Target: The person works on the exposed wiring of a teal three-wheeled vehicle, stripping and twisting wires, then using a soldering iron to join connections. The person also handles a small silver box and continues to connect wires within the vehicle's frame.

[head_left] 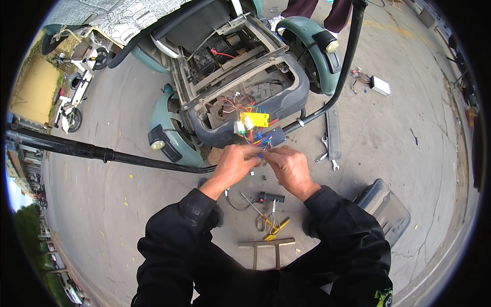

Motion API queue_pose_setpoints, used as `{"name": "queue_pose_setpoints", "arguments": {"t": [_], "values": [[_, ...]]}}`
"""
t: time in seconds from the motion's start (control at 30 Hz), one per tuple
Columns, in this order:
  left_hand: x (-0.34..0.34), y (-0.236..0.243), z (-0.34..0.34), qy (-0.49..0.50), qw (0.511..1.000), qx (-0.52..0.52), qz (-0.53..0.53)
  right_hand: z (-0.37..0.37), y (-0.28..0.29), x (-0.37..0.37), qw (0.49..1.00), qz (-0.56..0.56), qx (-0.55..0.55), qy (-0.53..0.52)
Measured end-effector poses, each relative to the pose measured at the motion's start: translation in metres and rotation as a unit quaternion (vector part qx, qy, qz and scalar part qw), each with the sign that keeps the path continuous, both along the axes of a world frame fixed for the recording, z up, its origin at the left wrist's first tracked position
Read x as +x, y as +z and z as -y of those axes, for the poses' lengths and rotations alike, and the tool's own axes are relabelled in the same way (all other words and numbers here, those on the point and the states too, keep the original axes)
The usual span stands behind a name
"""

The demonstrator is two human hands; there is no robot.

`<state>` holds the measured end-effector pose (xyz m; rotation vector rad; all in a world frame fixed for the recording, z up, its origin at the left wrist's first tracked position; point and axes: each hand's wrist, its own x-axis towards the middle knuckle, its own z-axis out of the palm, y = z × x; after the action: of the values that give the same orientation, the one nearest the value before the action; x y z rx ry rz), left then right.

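My left hand (236, 166) and my right hand (287, 166) meet at a bundle of coloured wires (259, 138), fingertips pinched on a small blue part (261, 154), probably a connector, mostly hidden by the fingers. Just above them are a dark controller box (277, 136), white connectors (240, 126) and a yellow rectangular piece (255, 119). The wiring hangs at the front of a teal vehicle's open frame (302, 94), and a black tube (102, 152) runs across in front of it.
On the pavement lie a silver box with wires (380, 85), wrenches (324, 148), a grey bar (332, 130), a black throttle grip (271, 197), yellow-handled tools (271, 233), a metal bracket (261, 243) and a plastic cover (388, 215). A person's legs (307, 9) stand behind the vehicle; scooters (75, 97) stand left.
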<state>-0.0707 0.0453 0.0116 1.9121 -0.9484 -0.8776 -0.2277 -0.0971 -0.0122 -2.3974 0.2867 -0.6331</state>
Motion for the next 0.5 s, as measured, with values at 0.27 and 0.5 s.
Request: {"name": "queue_pose_setpoints", "arguments": {"t": [0.27, 0.5], "values": [[-0.001, 0.007, 0.001, -0.019, 1.0, 0.021, 0.006, -0.001, 0.0, 0.002, 0.999, -0.012, 0.045, -0.02], [0.008, -0.008, -0.002, 0.018, 0.984, -0.052, -0.169, -0.001, 0.007, 0.0, 0.996, -0.037, 0.076, -0.031]]}}
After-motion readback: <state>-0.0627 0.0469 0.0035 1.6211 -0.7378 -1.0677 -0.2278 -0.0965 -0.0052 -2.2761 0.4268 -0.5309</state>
